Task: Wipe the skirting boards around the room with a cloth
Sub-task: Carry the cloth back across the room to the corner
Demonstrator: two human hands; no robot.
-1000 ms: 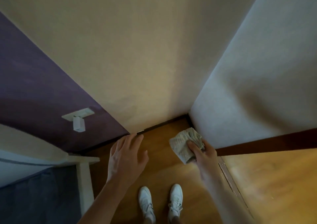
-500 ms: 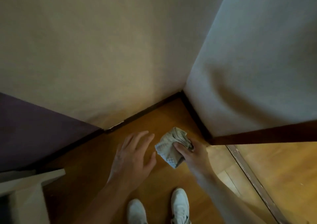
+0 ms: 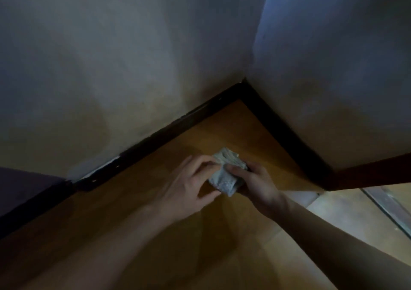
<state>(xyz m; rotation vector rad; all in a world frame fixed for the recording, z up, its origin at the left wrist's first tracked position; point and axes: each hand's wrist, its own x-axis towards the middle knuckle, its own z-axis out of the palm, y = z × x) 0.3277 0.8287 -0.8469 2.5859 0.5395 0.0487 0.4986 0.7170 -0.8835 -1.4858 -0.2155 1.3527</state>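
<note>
I hold the bunched cloth (image 3: 225, 175) over the floor (image 3: 222, 123), just short of the corner (image 3: 243, 89) where the dark skirting boards (image 3: 155, 137) meet. My right hand (image 3: 255, 186) is wrapped round it with the thumb across, and my left hand (image 3: 189, 189) pinches its left edge, I judge to fold a firm wiping pad. Its long axis runs near to far, with the layered end pointing toward that corner.

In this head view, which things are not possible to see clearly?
Head view: underside of the cloth, covered by the right hand.
Head view: whether the left hand pinches or only touches the cloth; blurred.
Head view: dust on the skirting board; too dark.
</note>
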